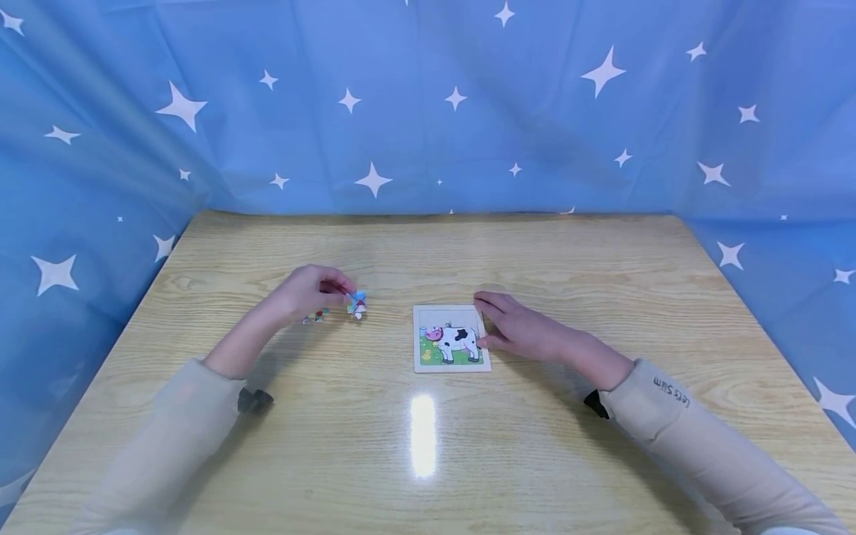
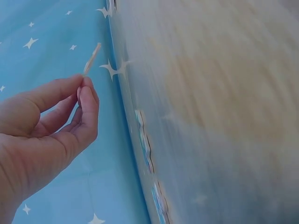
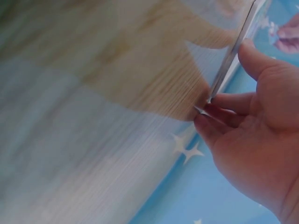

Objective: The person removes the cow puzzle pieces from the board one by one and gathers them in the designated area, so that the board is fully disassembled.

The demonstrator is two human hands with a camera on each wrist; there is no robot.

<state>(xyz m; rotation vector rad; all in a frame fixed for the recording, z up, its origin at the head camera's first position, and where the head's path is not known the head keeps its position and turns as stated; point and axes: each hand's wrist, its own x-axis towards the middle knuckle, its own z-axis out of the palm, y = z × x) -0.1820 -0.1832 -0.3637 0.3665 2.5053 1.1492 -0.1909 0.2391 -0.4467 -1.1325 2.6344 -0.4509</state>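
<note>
My left hand (image 1: 309,292) is raised a little over the table and pinches a jigsaw piece (image 1: 357,303) with blue and red on it. In the left wrist view that piece (image 2: 92,59) appears edge-on between thumb and fingertips. To its right lies a square puzzle board (image 1: 419,367) with a pale frame and a cow picture (image 1: 458,336); the upper strip of the picture is bare. At the board's right edge rests my right hand (image 1: 524,327), thumb and fingers touching the frame; in the right wrist view the board (image 3: 233,51) is seen from the side.
Loose jigsaw pieces (image 1: 318,316) lie on the table beneath and behind my left hand, partly hidden by it. The wooden table (image 1: 535,446) carries a bright light reflection below the board. A blue star-patterned curtain (image 1: 414,134) hangs behind and at both sides.
</note>
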